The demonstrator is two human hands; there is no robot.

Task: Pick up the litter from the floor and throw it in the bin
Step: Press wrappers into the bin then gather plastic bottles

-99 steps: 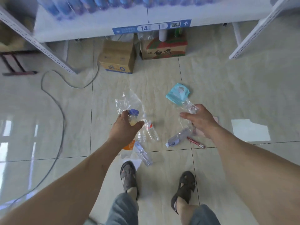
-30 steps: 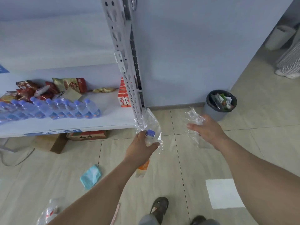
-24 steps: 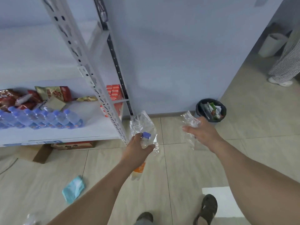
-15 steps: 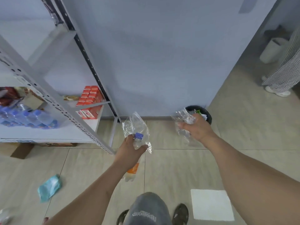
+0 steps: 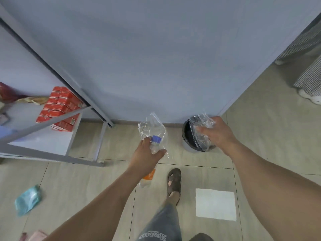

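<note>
The task stood about midway at the point of disposal. The right hand (image 5: 217, 134) was curled round a crumpled clear plastic wrapper (image 5: 202, 132) and held it directly over the open mouth of the bin (image 5: 188, 136), a small grey bin with a black liner standing against the far wall; the wrapper had not yet been let go, so that piece was about to go in rather than in. The left hand (image 5: 147, 157) gripped a clear bottle (image 5: 152, 150) with a blue cap and an orange label by the neck, together with a sheet of clear plastic (image 5: 151, 126) that stuck up above the fingers; it was to the left of the bin and nearer, not yet over it. Left on the floor (image 5: 78, 185) were a teal packet (image 5: 27, 200) at the near left and something pink at the near left edge, too cut off to identify. By my judgement both handfuls needed dropping, then another trip for the rest.
</note>
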